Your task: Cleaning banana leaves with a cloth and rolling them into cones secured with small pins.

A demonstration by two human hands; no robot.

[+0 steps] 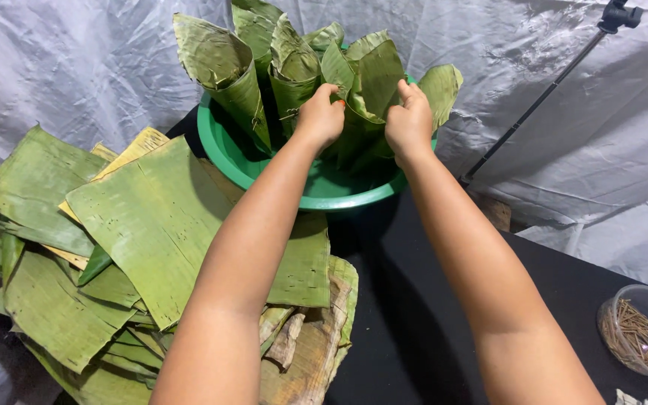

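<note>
A green plastic basin (316,196) stands at the far side of a black table and holds several leaf cones standing upright. My left hand (320,116) and my right hand (409,124) are both stretched into the basin. Together they grip one green leaf cone (365,79) near its rim, the left hand on its left edge, the right hand on its right edge. Another tall cone (226,71) leans at the basin's left side, apart from my hands.
A big pile of flat banana leaves (136,225) lies at the left of the black table (406,315). A clear round container of thin brown sticks (643,334) sits at the right edge. A tripod leg (541,97) slants at the upper right before grey sheeting.
</note>
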